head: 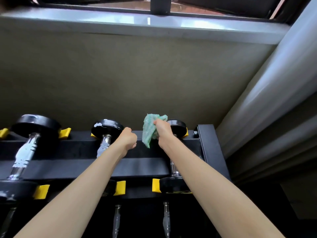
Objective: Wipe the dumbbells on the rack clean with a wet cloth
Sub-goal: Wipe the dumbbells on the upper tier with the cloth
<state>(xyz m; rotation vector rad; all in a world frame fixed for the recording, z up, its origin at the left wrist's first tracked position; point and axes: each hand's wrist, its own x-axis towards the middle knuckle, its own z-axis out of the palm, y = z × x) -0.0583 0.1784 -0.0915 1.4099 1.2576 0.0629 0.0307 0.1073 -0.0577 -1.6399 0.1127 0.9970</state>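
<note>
Dumbbells: three on the rack's [210,148] top tier. White smears on two, the left dumbbell [25,152] and middle dumbbell [107,128]. Right hand [162,128] grips one green cloth [148,130] against the right dumbbell [178,126] far head. Left hand [128,139] is a closed fist beside the middle dumbbell.

Top-row dumbbells [25,152] [105,141] [177,126] x3, cloth [148,129] x1, hands [128,138] [162,129] x2

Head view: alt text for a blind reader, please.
The right hand grips a green cloth at the rightmost dumbbell on a black rack; the left hand is a fist beside it. The middle dumbbell and leftmost dumbbell carry white smears.
</note>
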